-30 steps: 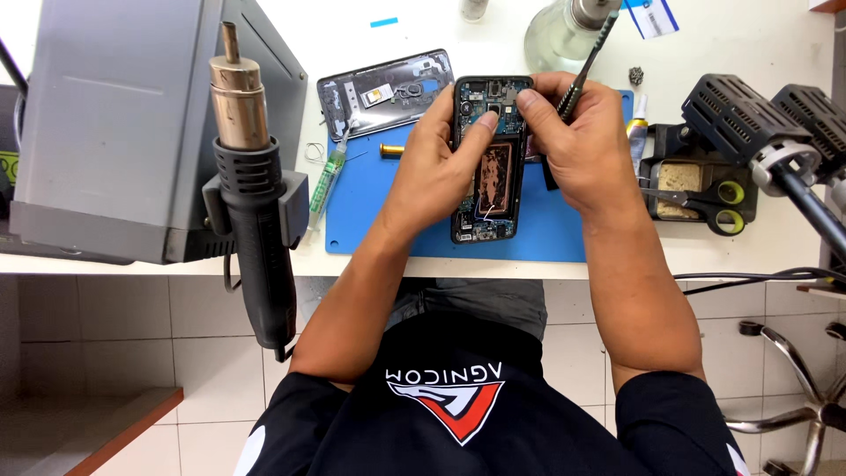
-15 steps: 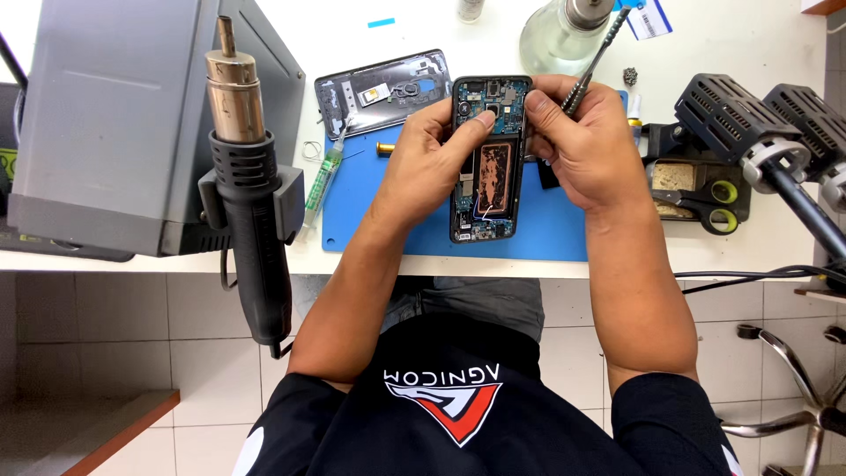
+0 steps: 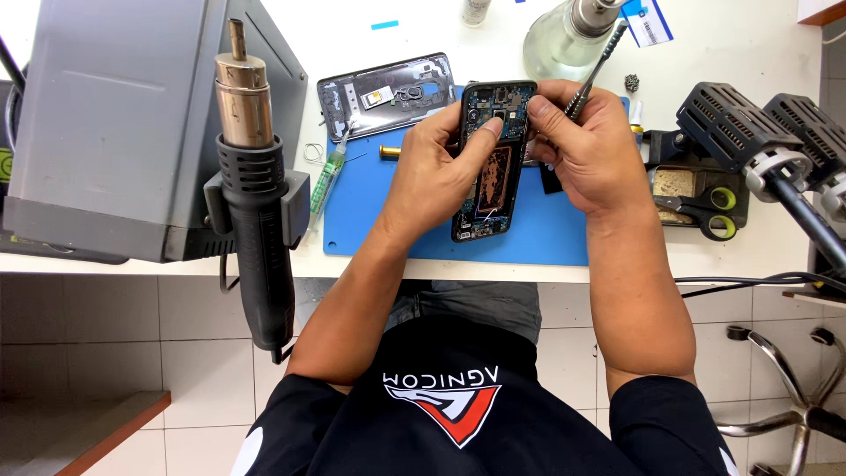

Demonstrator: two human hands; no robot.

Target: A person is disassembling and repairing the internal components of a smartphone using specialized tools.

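Left hand [image 3: 432, 176] holds the opened phone [image 3: 490, 159] in a closed grip, thumb on its exposed circuit board, above the smooth blue rectangular mat [image 3: 370, 220] on the white tabletop [image 3: 749, 53]. Right hand [image 3: 595, 150] steadies the phone's upper edge, grip closed on slim metal tweezers [image 3: 597, 66]. Beyond lies the detached glossy back cover [image 3: 388, 92].

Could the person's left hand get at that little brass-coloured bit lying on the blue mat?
Probably yes: the brass-coloured bit lies bare on the blue mat just beside the left hand, nothing between them, though that hand holds the opened phone.
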